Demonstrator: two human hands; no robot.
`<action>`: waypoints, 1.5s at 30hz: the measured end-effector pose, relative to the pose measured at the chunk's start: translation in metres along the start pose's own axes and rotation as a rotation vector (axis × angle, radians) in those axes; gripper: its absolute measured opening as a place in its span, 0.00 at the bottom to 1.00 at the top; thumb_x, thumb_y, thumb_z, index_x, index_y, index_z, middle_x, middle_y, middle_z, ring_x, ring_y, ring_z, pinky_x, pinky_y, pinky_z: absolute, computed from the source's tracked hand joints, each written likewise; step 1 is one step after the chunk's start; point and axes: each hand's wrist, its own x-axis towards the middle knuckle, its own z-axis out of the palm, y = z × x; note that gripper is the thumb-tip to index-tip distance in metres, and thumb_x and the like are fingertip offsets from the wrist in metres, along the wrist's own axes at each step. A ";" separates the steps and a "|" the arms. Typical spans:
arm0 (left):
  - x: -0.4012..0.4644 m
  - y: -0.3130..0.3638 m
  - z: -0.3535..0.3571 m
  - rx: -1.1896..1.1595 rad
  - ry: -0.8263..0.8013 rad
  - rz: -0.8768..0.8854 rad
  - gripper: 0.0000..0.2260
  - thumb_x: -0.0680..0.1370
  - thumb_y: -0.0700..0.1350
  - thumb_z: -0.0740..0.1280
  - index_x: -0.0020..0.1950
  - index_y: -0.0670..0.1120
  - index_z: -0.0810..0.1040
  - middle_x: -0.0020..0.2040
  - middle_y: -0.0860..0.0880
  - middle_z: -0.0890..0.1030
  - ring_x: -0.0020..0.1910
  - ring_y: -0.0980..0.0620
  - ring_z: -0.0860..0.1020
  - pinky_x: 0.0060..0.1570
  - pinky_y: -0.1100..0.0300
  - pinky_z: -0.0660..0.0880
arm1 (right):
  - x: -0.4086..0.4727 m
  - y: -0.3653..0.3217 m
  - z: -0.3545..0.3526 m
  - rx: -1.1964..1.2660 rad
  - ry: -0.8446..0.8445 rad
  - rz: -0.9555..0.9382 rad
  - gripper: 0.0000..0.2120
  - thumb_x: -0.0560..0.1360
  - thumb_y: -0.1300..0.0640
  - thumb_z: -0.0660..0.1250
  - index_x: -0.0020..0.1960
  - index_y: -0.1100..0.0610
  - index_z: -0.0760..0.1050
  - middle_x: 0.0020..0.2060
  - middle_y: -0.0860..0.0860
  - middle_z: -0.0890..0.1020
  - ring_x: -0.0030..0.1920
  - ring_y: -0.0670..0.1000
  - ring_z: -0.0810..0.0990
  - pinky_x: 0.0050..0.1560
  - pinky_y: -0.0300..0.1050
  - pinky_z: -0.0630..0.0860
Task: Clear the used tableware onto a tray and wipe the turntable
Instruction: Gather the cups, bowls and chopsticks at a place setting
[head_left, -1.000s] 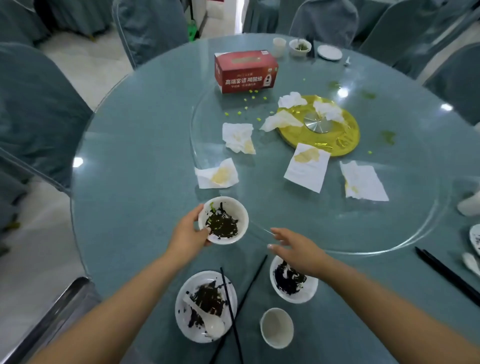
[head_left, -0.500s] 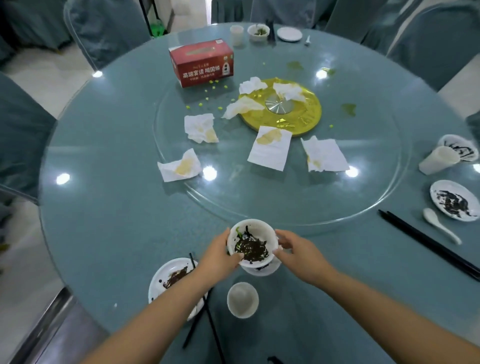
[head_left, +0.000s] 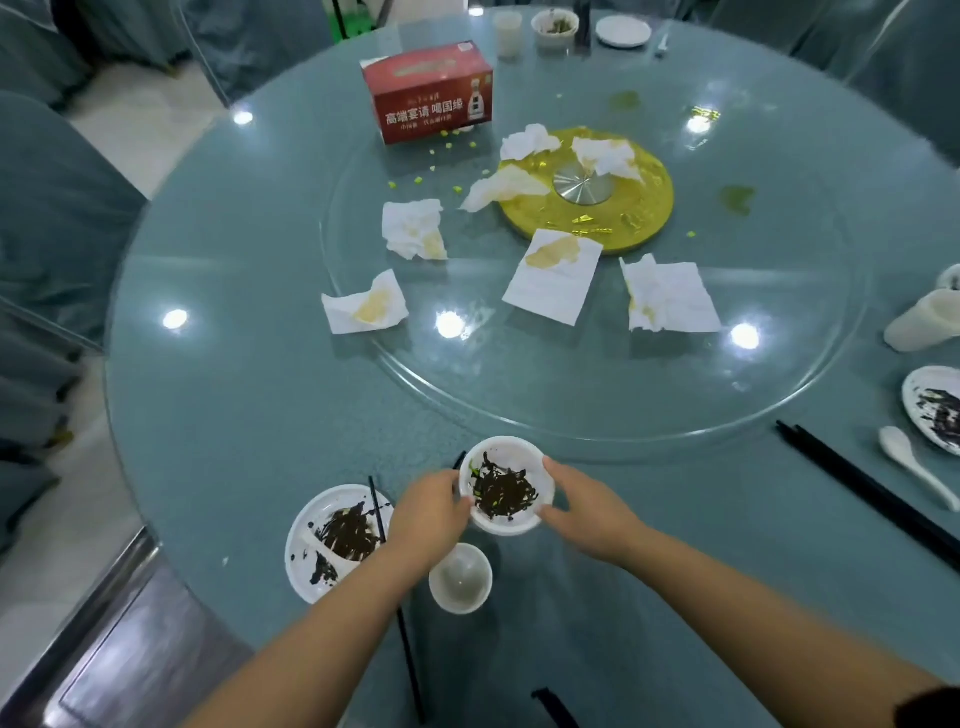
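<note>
Hands, left hand (head_left: 434, 512) and right hand (head_left: 584, 506), gripping round white bowl (head_left: 506, 486), dark stringy residue inside.

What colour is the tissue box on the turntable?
Red, with white lettering on its front; the tissue box shows clearly in the head view.

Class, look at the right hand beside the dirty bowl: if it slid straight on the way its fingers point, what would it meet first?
The right hand points left, its fingers already at the white bowl with dark scraps, so the bowl comes first; beyond that, probably the left hand on the bowl's other side.
</note>
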 end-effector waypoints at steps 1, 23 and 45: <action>0.000 0.000 0.001 -0.012 0.002 -0.022 0.08 0.76 0.44 0.64 0.53 0.49 0.81 0.48 0.51 0.83 0.47 0.50 0.80 0.49 0.56 0.76 | 0.002 0.001 -0.002 -0.011 0.002 -0.013 0.27 0.79 0.54 0.61 0.75 0.57 0.58 0.71 0.52 0.67 0.71 0.52 0.64 0.68 0.44 0.62; -0.003 0.021 0.014 -0.431 0.011 -0.139 0.20 0.73 0.30 0.65 0.50 0.56 0.79 0.45 0.55 0.82 0.47 0.56 0.78 0.51 0.56 0.75 | 0.026 0.033 -0.005 0.094 0.070 -0.068 0.17 0.80 0.59 0.55 0.68 0.49 0.63 0.33 0.40 0.70 0.42 0.51 0.73 0.43 0.43 0.66; -0.023 0.013 0.005 -0.108 0.166 -0.113 0.19 0.78 0.46 0.65 0.70 0.48 0.71 0.60 0.49 0.76 0.56 0.51 0.76 0.56 0.57 0.71 | 0.012 0.032 -0.022 0.194 0.125 -0.036 0.25 0.79 0.51 0.61 0.74 0.52 0.60 0.63 0.52 0.75 0.65 0.51 0.72 0.64 0.47 0.68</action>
